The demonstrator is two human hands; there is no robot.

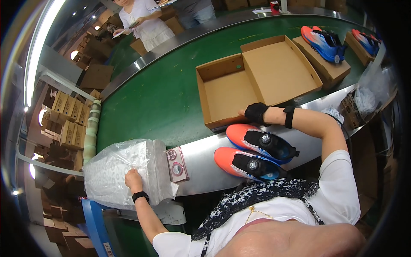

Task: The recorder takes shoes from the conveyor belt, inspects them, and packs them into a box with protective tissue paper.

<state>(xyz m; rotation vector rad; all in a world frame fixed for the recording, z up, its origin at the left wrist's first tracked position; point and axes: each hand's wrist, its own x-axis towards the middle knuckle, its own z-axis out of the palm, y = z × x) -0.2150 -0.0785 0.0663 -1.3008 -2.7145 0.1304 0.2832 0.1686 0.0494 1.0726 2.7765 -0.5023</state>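
Observation:
My left hand [133, 180] rests with curled fingers on a stack of printed pale wrapping paper in a clear plastic bag [107, 165]; what its fingertips pinch is hidden. My right hand [255, 113], in a black fingerless wrist support, grips the near wall of an open brown shoebox [229, 88]. The box has nothing in it, and its lid [282, 70] is folded back to the right. Just below that hand, a pair of running shoes [252, 147] in orange, white and blue stands on the metal edge, toes pointing left.
A pink phone [177, 164] lies between the bag and the shoes. The green conveyor belt [150, 98] runs behind. Farther right, another pair of shoes [323, 45] sits on a closed box [329, 70]. Plastic-lined carton [355, 107] stands at right. Across the belt is a person [143, 21].

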